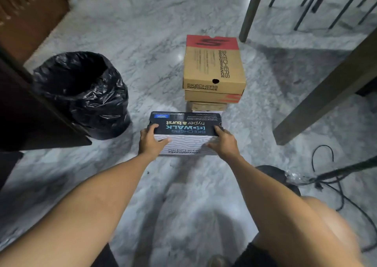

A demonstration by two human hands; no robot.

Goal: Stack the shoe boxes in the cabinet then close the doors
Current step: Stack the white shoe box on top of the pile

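A shoe box with a dark lid and a white patterned side [184, 131] sits low over the marble floor in front of me. My left hand [152, 141] grips its left end, fingers over the lid edge and thumb on the near side. My right hand [223, 143] grips its right end the same way. Just behind it stands a stack of brown shoe boxes [213, 71], the top one with a red end. A dark wooden cabinet door [36, 111] juts in at the left edge; the cabinet's inside is out of view.
A bin lined with a black plastic bag [85, 91] stands left of the boxes, next to the door. Table legs [318, 95] and chair legs rise at the right and back. Black cables [334, 185] lie on the floor at the right.
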